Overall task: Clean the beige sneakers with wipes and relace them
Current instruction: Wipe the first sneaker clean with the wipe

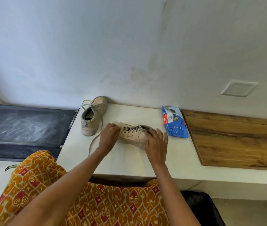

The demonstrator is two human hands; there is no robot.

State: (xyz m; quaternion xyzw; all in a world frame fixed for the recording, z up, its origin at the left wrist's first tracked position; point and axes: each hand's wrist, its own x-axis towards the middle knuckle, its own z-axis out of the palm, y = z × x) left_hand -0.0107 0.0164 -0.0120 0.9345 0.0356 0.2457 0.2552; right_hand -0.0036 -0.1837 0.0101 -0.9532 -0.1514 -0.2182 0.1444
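**Two hands on the near sneaker, wipe at its toe end**

Head view: just below the middle of the frame, one beige sneaker (pixel 133 135) lies on a white tabletop (pixel 129 162). Its long axis runs left to right across the frame, toe to the left, heel opening to the right. Your left hand (pixel 109 136) is at the toe end, fingers closed around a crumpled pale wipe (pixel 118 124) pressed on the shoe. Your right hand (pixel 156 142) sits over the heel end with fingers spread and laid against the shoe, steadying it; how firmly it grips I cannot tell. The wiping hand is the left, so the stroke would likely run along the shoe's length.

Count: two sneakers. The second sneaker (pixel 92 116) stands up and to the left, heel toward you, laced. One loose lace (pixel 93 142) trails left of your left hand. One blue wipes packet (pixel 175 126) lies right of the near shoe.
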